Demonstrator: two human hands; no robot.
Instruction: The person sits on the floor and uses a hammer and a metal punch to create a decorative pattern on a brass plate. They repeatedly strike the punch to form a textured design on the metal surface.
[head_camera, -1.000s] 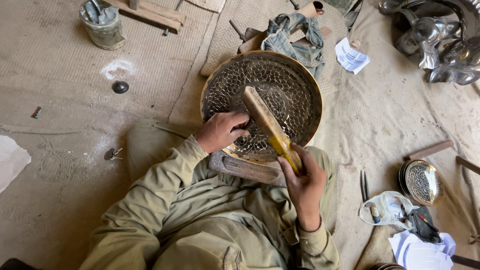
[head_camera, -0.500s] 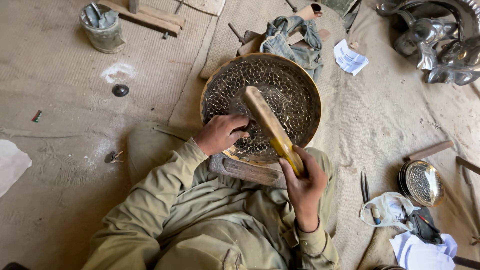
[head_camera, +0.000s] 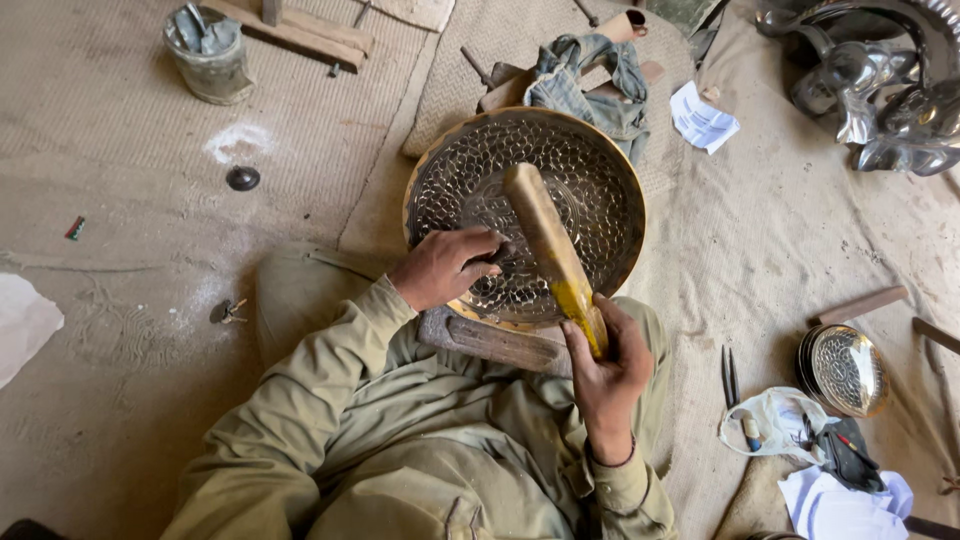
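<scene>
My left hand (head_camera: 440, 268) pinches a punch, hidden, on the plate (head_camera: 470, 170) resting on the block (head_camera: 490, 340) at my lap; right hand (head_camera: 605, 365) clamps the mallet (head_camera: 545, 240). Pattern covers nearly all; little looks left.

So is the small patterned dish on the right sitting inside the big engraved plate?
No, the small patterned dish lies on the cloth floor off to the right, well apart from the big engraved plate under the hands.
</scene>
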